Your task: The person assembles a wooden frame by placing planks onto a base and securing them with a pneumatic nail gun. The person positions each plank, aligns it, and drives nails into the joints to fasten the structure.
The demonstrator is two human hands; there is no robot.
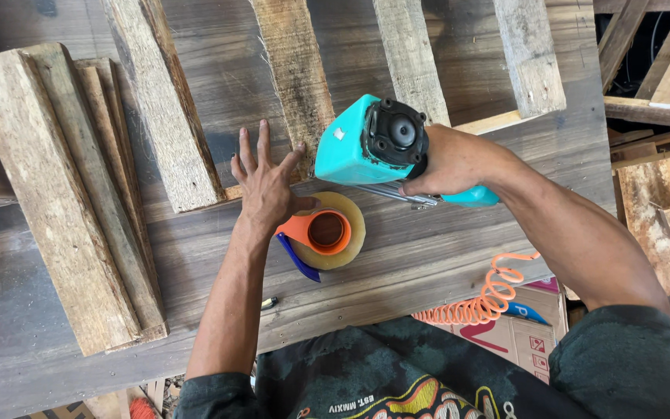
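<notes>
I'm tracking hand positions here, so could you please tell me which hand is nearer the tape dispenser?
Left. The left hand lies against the tape dispenser; the right hand grips the teal nail gun just above it.

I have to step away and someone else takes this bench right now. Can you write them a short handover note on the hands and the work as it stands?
Left hand: open, flat on the slat end near the tape dispenser.
Right hand: gripping the teal nail gun, nose down at that slat's end; orange coiled hose trails off the bench.
Done: four slats laid on the bench; fastening cannot be told.
Left: stacked boards lie unused at left.
</notes>
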